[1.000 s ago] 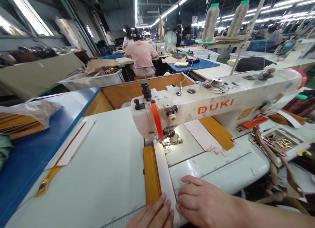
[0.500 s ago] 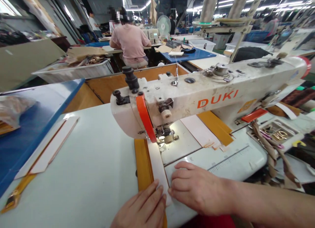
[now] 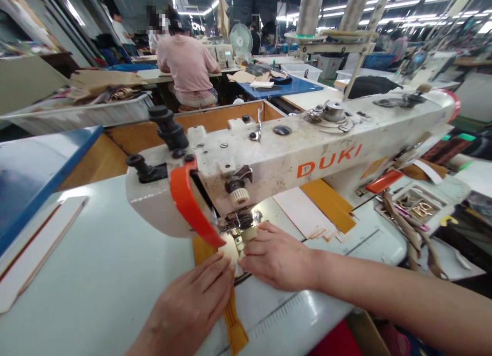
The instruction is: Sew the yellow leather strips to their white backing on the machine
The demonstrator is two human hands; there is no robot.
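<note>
Between the left hand (image 3: 188,299) and right hand (image 3: 277,256), white-and-mustard strip (image 3: 229,253) runs to the presser foot (image 3: 240,223); both hands open, pressing from either side, apparently to keep it flat and aligned.

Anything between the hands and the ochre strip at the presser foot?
Nothing visible. The left hand and right hand both reach the ochre strip directly, just in front of the presser foot.

bare left hand (image 3: 188,302); bare right hand (image 3: 277,258); right forearm (image 3: 388,289) bare too
</note>
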